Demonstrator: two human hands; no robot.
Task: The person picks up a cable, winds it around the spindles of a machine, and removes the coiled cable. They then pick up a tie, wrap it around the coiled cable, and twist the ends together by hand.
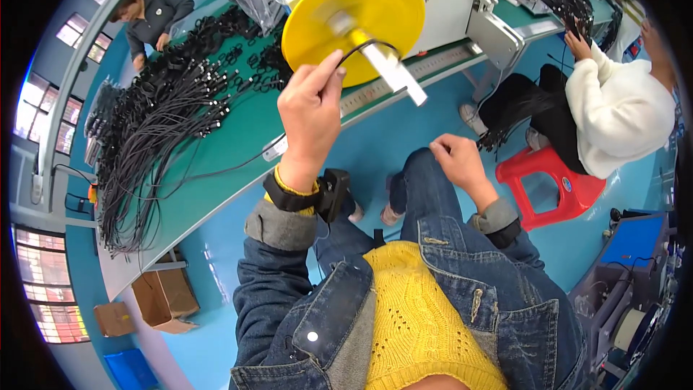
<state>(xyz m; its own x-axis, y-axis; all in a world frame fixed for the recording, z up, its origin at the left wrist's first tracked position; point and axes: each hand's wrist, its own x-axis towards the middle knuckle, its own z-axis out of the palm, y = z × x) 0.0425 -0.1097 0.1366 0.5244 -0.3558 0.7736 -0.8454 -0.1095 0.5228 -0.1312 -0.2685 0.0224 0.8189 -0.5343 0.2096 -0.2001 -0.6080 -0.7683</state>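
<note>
My left hand is raised in front of a winding machine, with thumb and forefinger pinched on a black cable. From these fingertips the cable bends around the metal winding spindle that sticks out of a round yellow disc. The spindle's inner part is blurred. A thin length of cable also runs from near my left wrist over the table to the pile of black cables on the left. My right hand hovers above my lap, fingers curled in, with nothing visible in them.
The green worktable carries the cable pile and a clear plastic bag. One person works at its far left. Another, in a white hooded top, sits at right by a red stool. Cardboard boxes stand below left.
</note>
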